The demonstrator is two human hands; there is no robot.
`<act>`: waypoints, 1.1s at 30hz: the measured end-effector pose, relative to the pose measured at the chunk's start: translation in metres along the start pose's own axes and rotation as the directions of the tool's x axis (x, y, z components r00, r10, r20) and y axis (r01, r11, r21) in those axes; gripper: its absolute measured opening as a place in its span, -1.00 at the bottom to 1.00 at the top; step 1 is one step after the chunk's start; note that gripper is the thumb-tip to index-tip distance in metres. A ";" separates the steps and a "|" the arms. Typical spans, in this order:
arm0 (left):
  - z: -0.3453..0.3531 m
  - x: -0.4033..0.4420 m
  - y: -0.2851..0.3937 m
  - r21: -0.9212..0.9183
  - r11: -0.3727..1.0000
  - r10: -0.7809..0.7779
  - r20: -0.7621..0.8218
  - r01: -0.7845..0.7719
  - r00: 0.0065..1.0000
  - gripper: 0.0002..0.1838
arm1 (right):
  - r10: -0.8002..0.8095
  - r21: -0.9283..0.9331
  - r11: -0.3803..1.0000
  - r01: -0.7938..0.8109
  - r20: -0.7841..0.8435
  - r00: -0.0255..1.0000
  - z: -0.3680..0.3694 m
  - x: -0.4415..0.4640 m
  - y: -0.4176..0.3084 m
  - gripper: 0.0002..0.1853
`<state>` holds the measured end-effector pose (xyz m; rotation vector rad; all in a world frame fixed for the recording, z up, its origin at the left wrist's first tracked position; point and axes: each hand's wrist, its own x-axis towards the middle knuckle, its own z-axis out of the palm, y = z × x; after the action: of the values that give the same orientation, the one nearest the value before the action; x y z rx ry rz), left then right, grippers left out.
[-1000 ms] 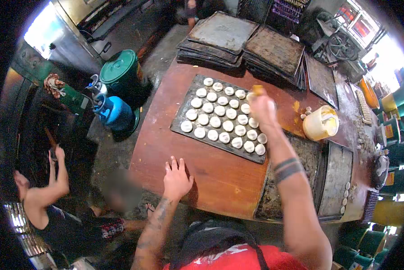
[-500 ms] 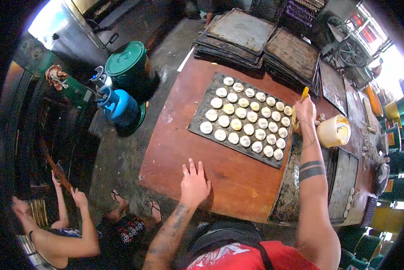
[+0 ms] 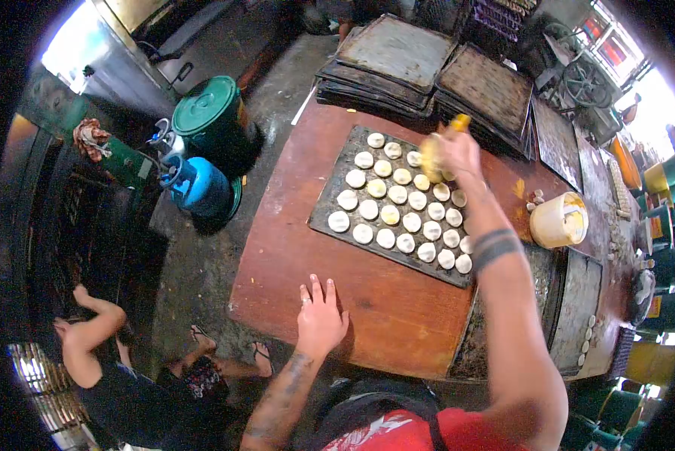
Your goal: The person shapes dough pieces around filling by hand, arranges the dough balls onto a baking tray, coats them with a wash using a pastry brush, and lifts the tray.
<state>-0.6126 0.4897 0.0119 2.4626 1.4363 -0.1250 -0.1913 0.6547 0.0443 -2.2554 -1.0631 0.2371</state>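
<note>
My right hand (image 3: 464, 158) is closed round a yellow-handled brush (image 3: 430, 158), whose bristles are smeared by motion over the upper right of a dark baking tray (image 3: 324, 207). Several rows of pale, round dough pieces (image 3: 368, 210) lie on this tray, and a few have yellow, wet-looking tops. The brush and my hand hide some pieces; whether the bristles touch the dough I cannot tell. My left hand (image 3: 322, 319) lies flat on the red-brown table, fingers spread, below the tray. A cream tub (image 3: 552, 225) with yellow contents stands right of my right forearm.
Stacked baking trays (image 3: 397, 51) sit along the table's far side. More trays (image 3: 578, 301) lie at the right, one with small dough pieces. Left of the table are a blue gas cylinder (image 3: 206, 184) and a green-lidded drum (image 3: 202, 105). Another person (image 3: 119, 376) is at lower left.
My right hand has swung left with the brush, from beside the tray's right edge to over its upper right. My left hand stays flat. The other person's arms have moved.
</note>
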 end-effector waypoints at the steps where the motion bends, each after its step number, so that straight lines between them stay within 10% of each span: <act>1: 0.000 0.000 0.000 -0.011 1.000 -0.001 0.009 0.001 1.000 -0.17 | 0.074 -0.035 0.997 -0.074 -0.019 0.997 -0.035 -0.013 0.006 -0.66; 7: -0.008 0.000 0.003 -0.016 1.000 -0.021 0.048 0.022 0.999 -0.17 | 0.013 -0.453 0.891 -0.029 -0.037 0.999 -0.017 0.016 0.052 -0.67; 10: -0.012 -0.001 0.004 0.001 0.999 -0.034 0.069 0.034 0.997 -0.17 | -0.206 -0.250 0.937 0.243 0.165 0.964 0.045 -0.007 -0.053 -0.59; 12: -0.009 0.000 0.003 -0.007 1.000 -0.025 0.038 0.025 0.999 -0.17 | -0.629 -0.031 0.773 0.633 0.083 0.773 0.092 -0.012 -0.089 -0.66; 17: -0.010 -0.001 0.003 0.001 1.000 -0.021 0.032 0.021 0.999 -0.16 | -0.585 -0.071 0.778 0.625 0.283 0.760 0.077 -0.010 -0.118 -0.75; 21: -0.007 0.001 0.004 -0.010 1.000 -0.029 0.021 0.029 0.999 -0.15 | -0.715 0.232 0.679 0.697 0.428 0.553 0.091 -0.101 -0.100 -0.76; 23: -0.005 0.001 0.004 -0.013 1.000 -0.025 0.027 0.026 0.999 -0.15 | -0.768 0.098 0.444 0.891 0.555 0.321 0.079 -0.157 -0.110 -0.78; 27: -0.006 -0.001 0.003 -0.009 0.999 -0.031 0.047 0.032 0.998 -0.16 | -0.548 0.292 0.835 0.467 0.515 0.659 0.039 -0.137 -0.087 -0.55; 29: -0.006 -0.002 0.004 -0.012 1.000 -0.023 0.039 0.024 0.999 -0.16 | -0.105 0.143 0.989 0.046 0.438 0.893 0.012 -0.098 -0.051 -0.52; 30: -0.005 -0.001 0.003 -0.015 1.000 -0.019 0.030 0.019 0.999 -0.15 | -0.151 0.064 0.988 0.143 0.134 0.979 0.012 -0.073 -0.023 -0.60; 33: 0.004 0.000 0.005 0.001 0.999 -0.043 0.013 0.043 0.999 -0.15 | -0.264 -0.290 0.923 0.251 -0.004 0.965 -0.015 -0.069 -0.009 -0.63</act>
<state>-0.6083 0.4866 0.0087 2.4275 1.4842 -0.1497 -0.2363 0.6000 0.0546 -2.3238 -1.4335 -0.0834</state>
